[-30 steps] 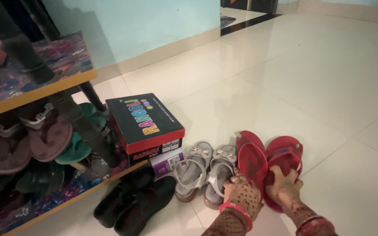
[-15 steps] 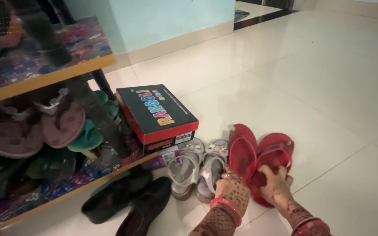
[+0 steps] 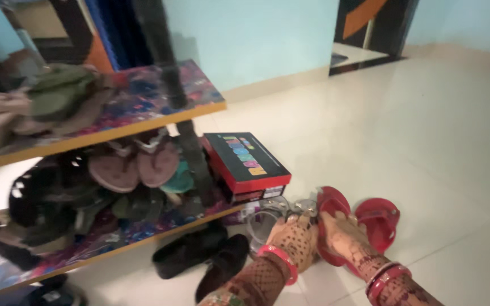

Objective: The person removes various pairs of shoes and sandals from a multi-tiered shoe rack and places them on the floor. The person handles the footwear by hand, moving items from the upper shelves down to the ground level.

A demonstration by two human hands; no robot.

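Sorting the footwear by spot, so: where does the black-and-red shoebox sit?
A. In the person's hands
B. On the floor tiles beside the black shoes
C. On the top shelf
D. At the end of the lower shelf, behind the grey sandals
D: the shoebox rests on the lower shelf's end, with the grey sandals on the floor in front.

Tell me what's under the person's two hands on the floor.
The left hand covers the grey sandals; only their straps and front ends show. The right hand lies on one red slipper, hiding its middle; the other red slipper lies uncovered alongside.
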